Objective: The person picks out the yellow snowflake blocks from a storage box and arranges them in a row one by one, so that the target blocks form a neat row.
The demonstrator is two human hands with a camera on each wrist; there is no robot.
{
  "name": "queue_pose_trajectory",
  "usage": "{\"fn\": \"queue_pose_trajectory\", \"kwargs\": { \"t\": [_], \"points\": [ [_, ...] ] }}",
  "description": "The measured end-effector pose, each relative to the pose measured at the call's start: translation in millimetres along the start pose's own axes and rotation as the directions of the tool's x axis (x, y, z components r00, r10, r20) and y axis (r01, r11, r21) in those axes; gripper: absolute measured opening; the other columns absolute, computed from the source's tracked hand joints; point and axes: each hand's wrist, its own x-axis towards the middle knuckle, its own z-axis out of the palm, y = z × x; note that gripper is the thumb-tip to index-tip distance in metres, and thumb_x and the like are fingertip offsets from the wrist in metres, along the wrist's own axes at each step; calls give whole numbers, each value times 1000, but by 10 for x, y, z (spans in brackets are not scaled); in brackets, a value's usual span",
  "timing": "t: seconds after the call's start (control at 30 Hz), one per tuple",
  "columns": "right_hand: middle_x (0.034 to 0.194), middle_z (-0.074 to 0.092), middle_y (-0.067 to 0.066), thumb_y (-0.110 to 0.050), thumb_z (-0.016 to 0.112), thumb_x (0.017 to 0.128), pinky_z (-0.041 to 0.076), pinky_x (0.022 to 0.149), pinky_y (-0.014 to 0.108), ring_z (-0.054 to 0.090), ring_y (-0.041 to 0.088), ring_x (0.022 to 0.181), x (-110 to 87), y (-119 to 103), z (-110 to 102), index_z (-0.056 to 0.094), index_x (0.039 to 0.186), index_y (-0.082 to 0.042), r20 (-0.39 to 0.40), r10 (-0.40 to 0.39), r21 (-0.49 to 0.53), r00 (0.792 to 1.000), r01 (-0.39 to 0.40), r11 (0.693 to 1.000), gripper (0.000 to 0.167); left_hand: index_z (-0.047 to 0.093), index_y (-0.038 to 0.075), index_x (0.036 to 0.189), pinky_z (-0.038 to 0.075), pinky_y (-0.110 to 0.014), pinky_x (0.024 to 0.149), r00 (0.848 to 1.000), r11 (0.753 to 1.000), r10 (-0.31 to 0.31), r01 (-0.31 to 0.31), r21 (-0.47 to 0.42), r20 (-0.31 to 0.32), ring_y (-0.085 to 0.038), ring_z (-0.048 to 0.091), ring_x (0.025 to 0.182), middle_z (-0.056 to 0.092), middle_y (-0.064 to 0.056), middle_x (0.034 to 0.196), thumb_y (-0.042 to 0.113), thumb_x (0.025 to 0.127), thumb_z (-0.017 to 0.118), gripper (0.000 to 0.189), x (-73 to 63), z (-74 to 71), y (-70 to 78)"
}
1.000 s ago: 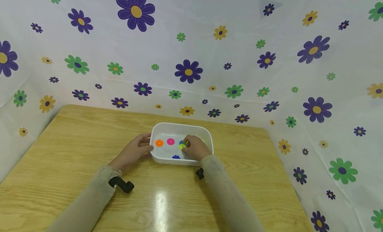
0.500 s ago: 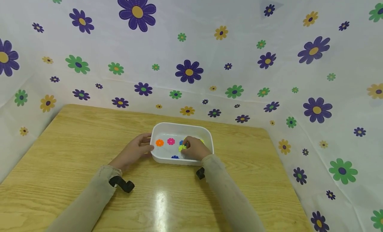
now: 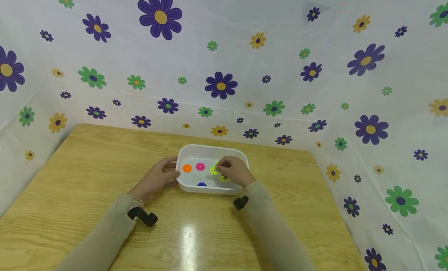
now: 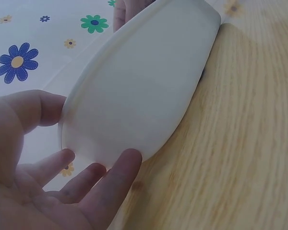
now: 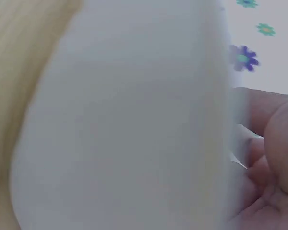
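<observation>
A white plastic bin (image 3: 206, 190) stands on the table. My left hand (image 3: 157, 177) rests its fingertips and thumb against the bin's left end; the left wrist view shows these fingers (image 4: 113, 189) on the outer wall. Over the right half of the bin, my right hand (image 3: 236, 170) pinches a yellow-green flower-shaped disc (image 3: 213, 170) at its fingertips. Below that hand lies another yellow disc (image 3: 224, 179), partly hidden. An orange disc (image 3: 187, 168), a pink disc (image 3: 200, 166) and a blue disc (image 3: 202, 184) lie inside too. In the right wrist view the bin wall hides most of the right fingers.
The wooden table (image 3: 105, 158) extends around the bin on all sides. Behind it and along the sides hangs a white sheet (image 3: 196, 53) printed with flowers. A black wrist mount (image 3: 143, 216) sits on the left sleeve, another on the right.
My right hand has risen slightly and shifted right, with the yellow-green disc at its fingertips. A yellow disc now shows below the hand; a blue disc behind it is hidden. My left hand stays put.
</observation>
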Motion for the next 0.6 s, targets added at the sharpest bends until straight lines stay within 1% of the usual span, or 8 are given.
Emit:
{"fn": "queue_pose_trajectory", "kwargs": {
  "t": [0.07,0.13,0.23,0.33,0.4,0.47,0.57,0.6],
  "points": [
    [94,71,11,-18,69,100,62,75,40,64,19,76,-59,5,-96,70,105,-10,-49,-7,48,999,9,999,9,32,10,161,54,-50,105,1000,1000,-1,1,4,-2,-41,52,135,42,-24,157,13,103,63,66,8,5,-10],
    [95,71,13,-18,69,100,62,79,47,65,20,76,-117,36,-196,70,107,-10,-122,-19,79,992,29,996,11,33,11,161,54,-50,105,1000,1000,-8,8,6,-6,-41,52,136,42,-24,157,13,103,62,65,19,3,-21],
    [100,71,14,-17,68,101,61,85,52,67,23,82,-188,152,-347,71,110,-7,-261,-45,136,964,83,987,14,34,12,160,55,-48,103,1000,1000,-15,15,12,-9,-40,52,136,43,-22,156,14,103,62,64,36,-10,-40],
    [105,71,13,-18,68,102,61,89,52,68,25,88,-241,330,-511,71,113,-4,-357,-19,198,934,96,975,19,34,12,160,56,-47,102,1000,1000,-16,16,15,-6,-40,53,135,43,-22,156,15,103,63,65,55,-22,-62],
    [107,70,14,-19,67,102,62,87,44,67,26,92,-268,478,-622,70,115,-2,-371,18,235,928,75,969,21,34,13,160,56,-47,102,1000,1000,-16,16,16,-5,-40,53,136,44,-21,156,15,102,64,65,62,-20,-69],
    [109,69,15,-19,66,103,63,87,38,67,28,94,-299,629,-718,69,117,0,-354,68,259,933,28,966,24,34,13,160,56,-47,103,1000,1000,-12,12,16,0,-40,52,136,43,-21,156,16,103,64,65,70,-19,-73],
    [108,69,15,-17,64,104,62,81,28,67,27,93,-355,844,-804,67,118,2,-327,135,250,935,-52,967,24,34,13,160,56,-47,103,1000,1000,-11,11,19,2,-40,52,136,44,-21,156,16,103,64,65,75,-11,-72],
    [107,69,15,-17,64,104,62,81,28,67,25,92,-375,904,-820,67,118,2,-317,161,236,935,-87,968,24,34,13,160,56,-47,103,1000,1000,-12,12,20,2,-39,53,136,44,-20,155,16,103,64,65,77,-11,-72]
  ]
}}
